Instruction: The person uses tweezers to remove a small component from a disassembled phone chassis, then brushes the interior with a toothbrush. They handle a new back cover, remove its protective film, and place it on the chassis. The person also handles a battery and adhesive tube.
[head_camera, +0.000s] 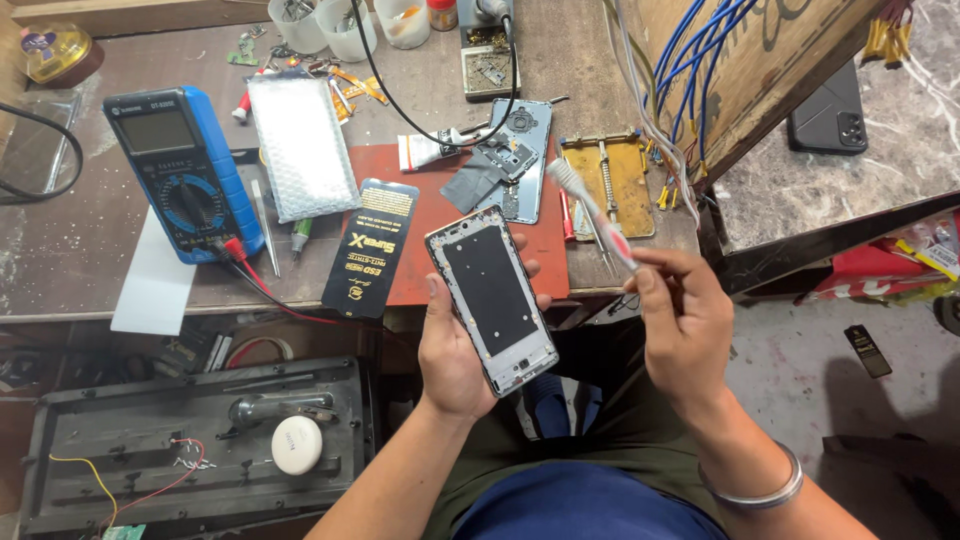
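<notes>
A: The left hand (455, 345) cradles an opened phone frame (492, 298) from below, fingers curled around both long edges, dark inner plate facing up. It sits just off the near edge of the bench, over the person's lap.

B: And the right hand (685, 330)?

A: It pinches a toothbrush (592, 210) by its red-and-white handle, bristles pointing to about eleven o'clock, clear of the frame. Neither hand is slack.

B: What worries you?

A: The frame hangs over open air, not over the red mat (450, 225). If the grip loosens while the brush scrubs, I'd judge it drops onto the lap or floor. Pressing hard with the bristles could also twist it in the palm.

B: Anything near it?

A: At twelve o'clock from the frame lies another opened phone back (520, 155) with loose parts on it, and at one o'clock a yellow holding jig (610, 180). A careless swing of the brush handle could knock small pieces off the mat. At ten o'clock, the black packet (368, 250) overhangs the bench edge, and the blue multimeter (185, 170) trails red leads there; a sleeve or elbow could snag those.

B: The bristles themselves?

A: I can't tell whether they are clean or wet; grit would scratch, I'd guess.
</notes>
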